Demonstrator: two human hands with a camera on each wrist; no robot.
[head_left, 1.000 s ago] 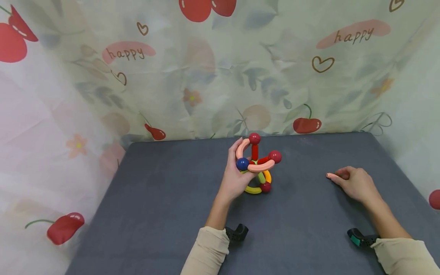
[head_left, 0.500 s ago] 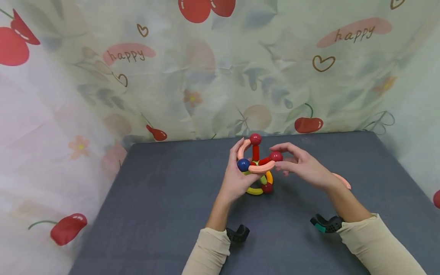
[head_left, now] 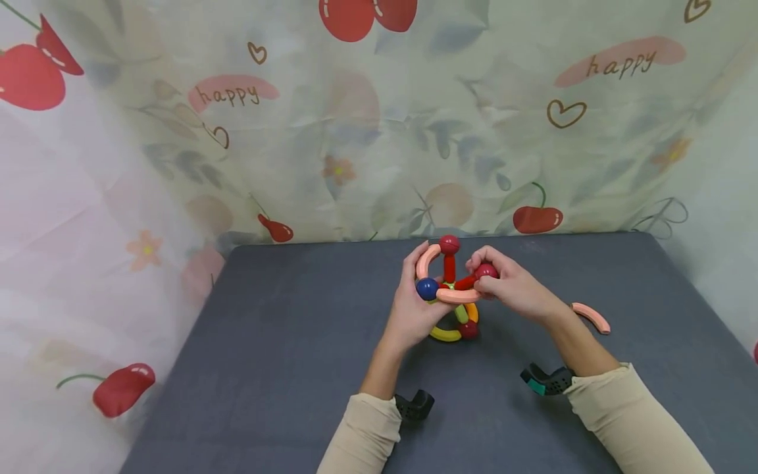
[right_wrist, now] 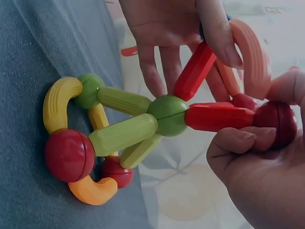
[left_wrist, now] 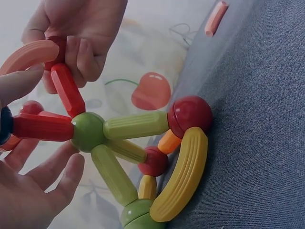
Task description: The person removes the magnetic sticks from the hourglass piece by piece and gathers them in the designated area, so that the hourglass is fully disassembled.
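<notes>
A toy structure (head_left: 453, 289) of coloured rods, arcs and balls stands mid-table on a yellow arc (left_wrist: 183, 176) and red ball (left_wrist: 189, 114). Green and red rods meet at its green centre ball (right_wrist: 169, 114). My left hand (head_left: 414, 309) holds the structure from the left, thumb on a pink arc (right_wrist: 250, 52), fingers behind the rods. My right hand (head_left: 509, 286) pinches the red ball (right_wrist: 279, 124) at the end of a red rod (right_wrist: 219, 117) on the structure's right side. A loose pink arc (head_left: 590, 317) lies on the table to the right.
The dark grey table (head_left: 284, 368) is walled by a cherry-print curtain (head_left: 355, 131) at the back and both sides. Black wrist camera mounts (head_left: 414, 405) sit under both beige sleeves.
My right hand left the pink arc on the table at the right, moved left to the structure and closed its fingers on the red ball. The left hand kept its hold.
</notes>
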